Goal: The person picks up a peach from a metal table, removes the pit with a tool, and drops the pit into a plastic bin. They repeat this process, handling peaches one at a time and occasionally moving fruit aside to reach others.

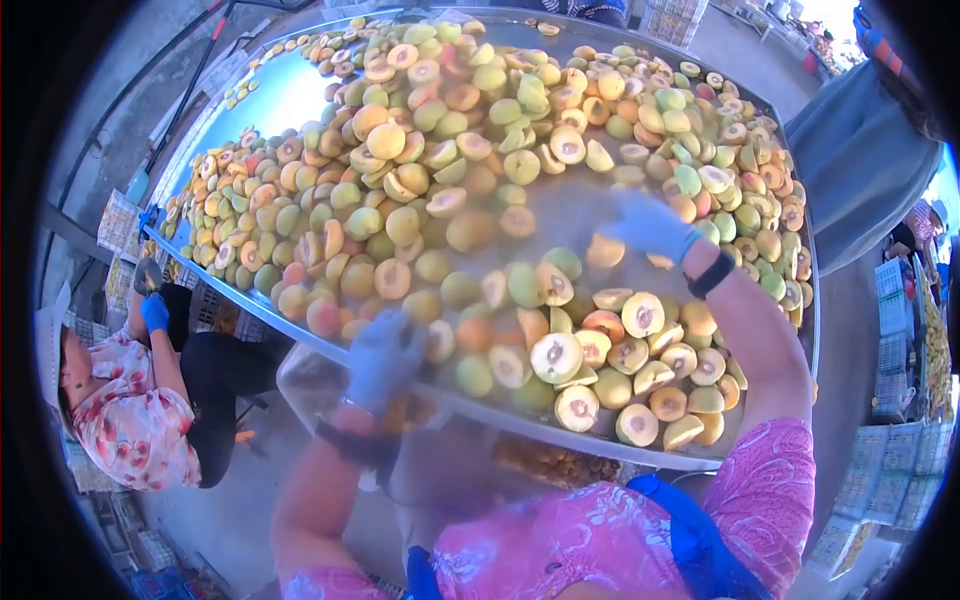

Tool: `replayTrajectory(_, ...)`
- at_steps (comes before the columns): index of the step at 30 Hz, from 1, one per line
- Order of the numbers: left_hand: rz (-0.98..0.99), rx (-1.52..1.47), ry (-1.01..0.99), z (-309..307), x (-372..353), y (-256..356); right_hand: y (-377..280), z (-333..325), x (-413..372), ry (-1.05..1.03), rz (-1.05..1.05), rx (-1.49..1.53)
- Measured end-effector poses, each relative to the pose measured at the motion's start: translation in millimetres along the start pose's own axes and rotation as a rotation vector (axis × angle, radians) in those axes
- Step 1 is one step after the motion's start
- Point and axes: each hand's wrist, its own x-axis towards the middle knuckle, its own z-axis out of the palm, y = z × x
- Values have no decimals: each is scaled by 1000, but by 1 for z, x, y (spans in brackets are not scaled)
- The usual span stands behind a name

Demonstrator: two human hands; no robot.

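A large metal table (pixel 520 412) carries many fruit halves, yellow, green and orange, some cut side up with the pit showing. My left hand (pixel 385 362), in a light blue glove, is at the table's near edge beside several fruit halves; its fingers are curled and blurred, and what they hold, if anything, is hidden. My right hand (pixel 650 225), gloved the same way, reaches over the middle right of the table among the fruit, its fingers smeared by motion. Nearer my body lies a group of cut halves (pixel 556 358), close below my right forearm.
A person in a floral top (pixel 130 415) sits at the left, wearing a blue glove. Another person in grey clothing (pixel 865 150) stands beyond the right edge. Stacked crates (pixel 890 465) stand at the far right, and a grey container (pixel 310 375) is under the near-left edge.
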Motion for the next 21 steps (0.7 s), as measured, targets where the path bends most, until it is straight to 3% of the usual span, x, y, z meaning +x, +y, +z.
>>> replayTrajectory(3, -23, -26, -34, 0, 0, -2, 56, -29, 59, 228, 9, -345)
replayTrajectory(6, -25, -76, -44, -4, 2, 1, 93, -66, 108, 271, 208, -830)
replayTrajectory(7, -1, -73, -55, -4, 2, 0, 110, -76, 119, 387, 286, -895)
replayTrajectory(8, -19, -55, -51, -4, 3, -1, 44, -90, 111, 313, 451, -915)
replayTrajectory(9, -11, -73, -41, -3, 3, -1, 100, -97, 124, 343, 565, -834)
replayTrajectory(10, -1, -92, -31, -3, 3, 1, 138, -103, 131, 264, 499, -788)
replayTrajectory(11, -25, -98, -47, -4, 4, 3, 158, -92, 131, 361, 500, -814)
replayTrajectory(13, -40, -94, -68, -7, 5, 8, 176, -78, 134, 454, 511, -833)
replayTrajectory(15, -29, -101, -90, -7, 9, 10, 177, -88, 138, 247, 601, -688)
replayTrajectory(17, -53, -111, -122, -9, 5, 10, 177, -93, 136, 196, 600, -684)
replayTrajectory(21, 20, -63, -48, -3, 2, 1, 99, -77, 104, 69, 576, -651)
